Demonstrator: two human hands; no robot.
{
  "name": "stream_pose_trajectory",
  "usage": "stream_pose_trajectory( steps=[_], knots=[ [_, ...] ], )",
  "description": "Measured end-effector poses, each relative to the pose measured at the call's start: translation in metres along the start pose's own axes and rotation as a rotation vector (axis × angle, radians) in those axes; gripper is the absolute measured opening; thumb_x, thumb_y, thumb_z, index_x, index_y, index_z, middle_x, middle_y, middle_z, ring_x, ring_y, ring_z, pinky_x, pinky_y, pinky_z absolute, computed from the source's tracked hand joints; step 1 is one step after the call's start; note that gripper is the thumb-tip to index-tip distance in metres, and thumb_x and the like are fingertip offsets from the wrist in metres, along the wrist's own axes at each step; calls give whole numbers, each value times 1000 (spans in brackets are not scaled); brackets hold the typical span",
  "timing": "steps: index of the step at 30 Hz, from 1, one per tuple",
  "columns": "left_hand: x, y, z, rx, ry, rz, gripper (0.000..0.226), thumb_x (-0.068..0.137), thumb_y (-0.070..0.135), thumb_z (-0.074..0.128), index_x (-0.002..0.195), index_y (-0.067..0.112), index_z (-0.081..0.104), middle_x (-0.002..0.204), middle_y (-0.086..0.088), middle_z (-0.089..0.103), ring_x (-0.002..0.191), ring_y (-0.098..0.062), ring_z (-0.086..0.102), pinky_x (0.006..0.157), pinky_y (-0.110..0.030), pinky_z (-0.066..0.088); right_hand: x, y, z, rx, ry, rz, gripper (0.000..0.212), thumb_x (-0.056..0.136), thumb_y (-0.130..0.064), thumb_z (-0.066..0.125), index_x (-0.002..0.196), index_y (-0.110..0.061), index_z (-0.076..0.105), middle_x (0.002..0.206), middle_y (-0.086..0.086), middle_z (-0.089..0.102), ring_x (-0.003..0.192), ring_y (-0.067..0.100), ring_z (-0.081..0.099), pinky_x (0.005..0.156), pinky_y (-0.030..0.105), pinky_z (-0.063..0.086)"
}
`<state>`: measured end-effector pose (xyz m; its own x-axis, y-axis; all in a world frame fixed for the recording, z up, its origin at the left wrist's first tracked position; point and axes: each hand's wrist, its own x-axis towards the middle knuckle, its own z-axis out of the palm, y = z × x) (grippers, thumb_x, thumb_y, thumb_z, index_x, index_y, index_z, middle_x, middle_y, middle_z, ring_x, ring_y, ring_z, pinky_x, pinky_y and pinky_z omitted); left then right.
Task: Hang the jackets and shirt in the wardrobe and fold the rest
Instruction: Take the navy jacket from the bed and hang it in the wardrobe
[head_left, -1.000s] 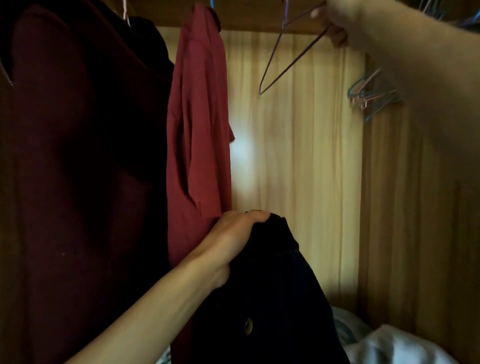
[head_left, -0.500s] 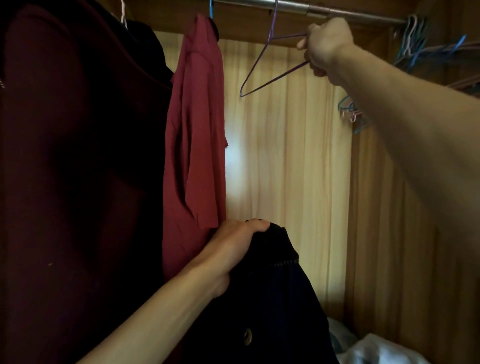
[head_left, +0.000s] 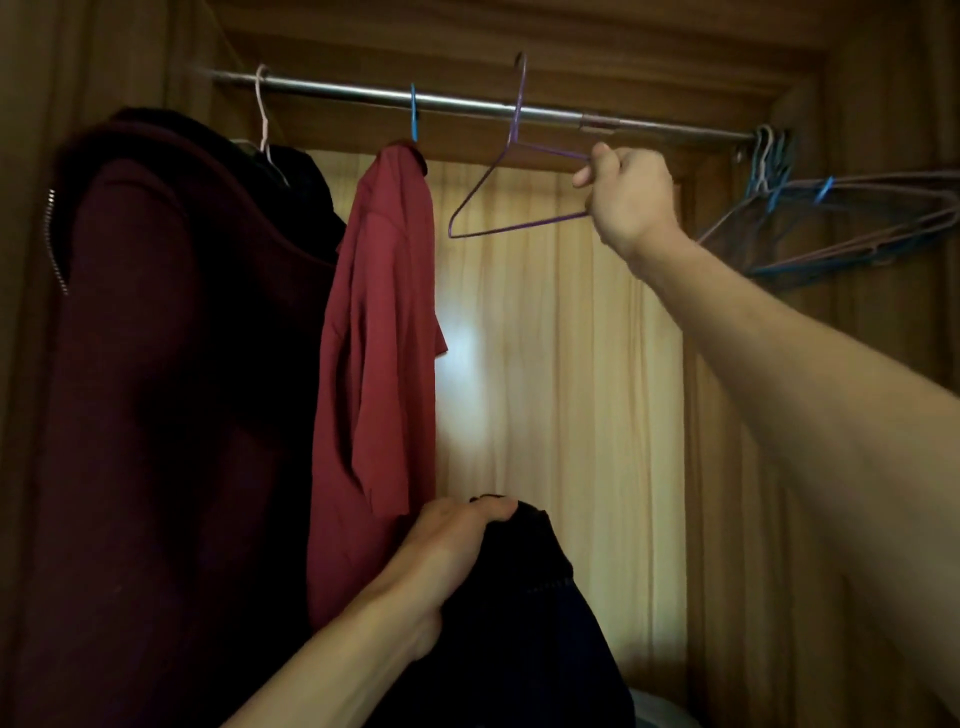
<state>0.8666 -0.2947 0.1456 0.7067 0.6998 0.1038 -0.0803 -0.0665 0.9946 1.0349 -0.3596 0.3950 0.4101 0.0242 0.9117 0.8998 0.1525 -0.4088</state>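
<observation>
Inside the wooden wardrobe a metal rail (head_left: 467, 106) runs across the top. My right hand (head_left: 628, 197) grips a purple wire hanger (head_left: 498, 208) whose hook rises just above the rail. My left hand (head_left: 447, 551) holds a dark navy garment (head_left: 524, 623) by its top edge, low in the middle. A red shirt (head_left: 379, 364) hangs from a blue hanger hook. At the left hangs a maroon zip jacket (head_left: 166, 389) with a black garment behind it.
Several empty blue and pink wire hangers (head_left: 810, 218) bunch at the rail's right end, sticking out toward me. The light wood back panel (head_left: 561, 389) shows between the red shirt and the right wall. Pale fabric lies at the bottom right.
The view has tilted upward, so the whole rail now shows. My right hand has lifted the purple hanger, so its hook is off the rail. My left hand keeps its hold on the navy garment.
</observation>
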Motion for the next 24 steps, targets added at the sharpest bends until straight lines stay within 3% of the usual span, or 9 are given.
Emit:
stream_pose_trajectory(
  steps=[2,6,10,13,15,18,21,22,24],
  knots=[
    [-6,1,6,1,11,1,29,90,34,69,104,9,72,89,-11,76,80,-26,73,62,-26,57,-29,2,-18,97,-4,28,45,104,-31,38,65,-24,60,60,-3,56,59,15,53,65,37,44],
    [-25,0,21,-29,7,23,18,91,31,68,92,14,73,81,-10,75,77,-26,72,65,-28,57,-123,9,-66,378,-40,214,38,107,-25,36,80,-16,60,40,-11,39,35,5,32,40,20,26],
    [-52,-11,43,-139,-17,14,21,92,28,65,84,12,75,69,-6,74,63,-22,69,56,-25,55,-248,20,-130,541,-111,479,34,107,-28,39,92,-9,62,44,-8,29,36,7,21,40,18,15],
    [-79,-27,60,-260,-81,-26,35,94,45,57,86,15,73,69,-4,74,58,-17,69,53,-24,53,-333,32,-172,640,-146,668,34,105,-31,42,85,-11,62,47,-6,24,37,7,17,39,17,11],
    [-100,-40,71,-296,-117,-41,47,92,57,55,90,14,74,77,-6,76,65,-18,72,59,-26,53,-376,32,-201,768,-161,784,31,103,-31,42,83,-11,56,49,-6,20,38,5,14,38,18,8],
    [-127,-63,88,-164,-2,48,38,94,47,61,98,10,69,94,-8,74,85,-22,71,77,-34,58,-422,25,-247,840,-262,883,30,96,-34,47,81,-10,55,51,-2,18,36,6,17,34,16,17],
    [-156,-83,100,-8,65,159,33,99,36,57,93,3,62,89,-12,64,85,-25,66,77,-36,53,-456,18,-290,763,-450,903,34,97,-36,56,86,-4,61,56,14,30,45,19,50,49,28,41],
    [-165,-88,103,53,50,197,34,100,37,55,91,4,61,86,-12,61,83,-24,63,76,-36,51,-464,15,-304,700,-523,893,36,95,-38,62,88,-3,67,63,22,44,64,28,65,65,33,50],
    [-186,-94,108,183,-14,279,37,100,38,53,86,5,58,81,-9,53,77,-20,55,72,-33,43,-473,4,-326,558,-653,879,34,88,-36,70,97,-4,76,96,22,71,108,30,67,100,39,48]
  ],
)
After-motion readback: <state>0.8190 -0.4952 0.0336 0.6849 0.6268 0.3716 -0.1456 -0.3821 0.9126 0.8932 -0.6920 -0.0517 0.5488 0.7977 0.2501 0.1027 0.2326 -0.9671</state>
